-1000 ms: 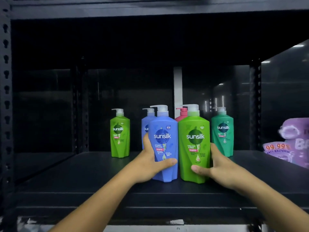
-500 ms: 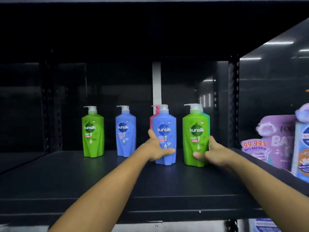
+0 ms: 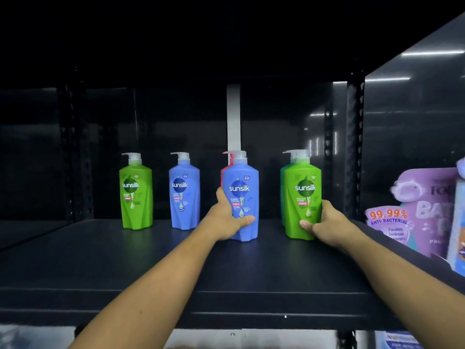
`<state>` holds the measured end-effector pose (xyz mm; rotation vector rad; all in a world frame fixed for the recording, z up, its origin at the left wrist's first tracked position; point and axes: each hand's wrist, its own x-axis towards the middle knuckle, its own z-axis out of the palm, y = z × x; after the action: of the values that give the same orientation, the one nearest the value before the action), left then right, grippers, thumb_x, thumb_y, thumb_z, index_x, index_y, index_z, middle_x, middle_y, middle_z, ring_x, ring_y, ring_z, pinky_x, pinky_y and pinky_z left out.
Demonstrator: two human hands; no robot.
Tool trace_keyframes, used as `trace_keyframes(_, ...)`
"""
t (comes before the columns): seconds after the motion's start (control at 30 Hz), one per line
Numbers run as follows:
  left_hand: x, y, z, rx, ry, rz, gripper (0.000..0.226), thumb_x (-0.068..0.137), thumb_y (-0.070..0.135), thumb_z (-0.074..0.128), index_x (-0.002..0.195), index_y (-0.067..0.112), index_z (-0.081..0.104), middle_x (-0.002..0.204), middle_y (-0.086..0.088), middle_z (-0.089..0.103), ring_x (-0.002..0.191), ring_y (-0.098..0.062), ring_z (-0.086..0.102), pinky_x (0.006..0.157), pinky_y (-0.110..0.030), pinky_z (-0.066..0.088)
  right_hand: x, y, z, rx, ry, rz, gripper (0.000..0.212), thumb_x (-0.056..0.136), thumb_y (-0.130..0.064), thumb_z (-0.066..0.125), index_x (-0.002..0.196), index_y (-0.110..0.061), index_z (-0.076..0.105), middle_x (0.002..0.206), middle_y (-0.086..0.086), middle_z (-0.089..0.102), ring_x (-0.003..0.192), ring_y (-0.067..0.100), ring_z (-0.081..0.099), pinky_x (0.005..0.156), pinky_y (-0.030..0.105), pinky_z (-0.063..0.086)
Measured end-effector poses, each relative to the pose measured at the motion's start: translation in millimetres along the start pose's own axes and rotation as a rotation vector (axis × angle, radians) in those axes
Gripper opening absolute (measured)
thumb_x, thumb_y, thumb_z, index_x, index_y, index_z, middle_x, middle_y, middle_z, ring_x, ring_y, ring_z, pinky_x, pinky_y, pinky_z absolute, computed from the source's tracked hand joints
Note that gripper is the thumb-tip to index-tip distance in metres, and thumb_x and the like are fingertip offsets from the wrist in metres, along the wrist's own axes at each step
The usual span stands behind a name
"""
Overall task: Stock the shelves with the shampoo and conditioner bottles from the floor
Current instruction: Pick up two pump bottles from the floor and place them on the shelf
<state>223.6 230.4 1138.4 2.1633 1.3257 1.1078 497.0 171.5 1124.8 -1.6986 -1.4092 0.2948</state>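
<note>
The left hand (image 3: 226, 217) wraps round a blue bottle (image 3: 242, 197), the right hand (image 3: 324, 222) round a green bottle (image 3: 303, 195), both standing toward the shelf's (image 3: 151, 260) back edge. Four more stand there. I think there is room for plenty more.

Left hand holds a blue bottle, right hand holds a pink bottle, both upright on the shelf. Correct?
Not quite: the head view shows the right hand holding a green bottle, not pink. The left hand does hold a blue bottle, and both stand upright on the shelf.
</note>
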Motion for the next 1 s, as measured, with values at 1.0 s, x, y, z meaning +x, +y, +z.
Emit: trace_keyframes(1.0, -64.9, -5.2, -41.6, 0.519, -0.311, -0.048, 0.065, 0.094, 0.059, 0.061, 0.143, 0.016, 0.055, 0.146, 0.000, 0.055, 0.129, -0.022, 0.055, 0.094, -0.030, 0.044, -71.1, -33.6, 10.5, -0.664, 0.027, -0.066, 0.071, 0.093, -0.055, 0.058, 0.142, -0.007, 0.039, 0.130, 0.016, 0.062, 0.120, 0.037, 0.059, 0.097, 0.044, 0.050)
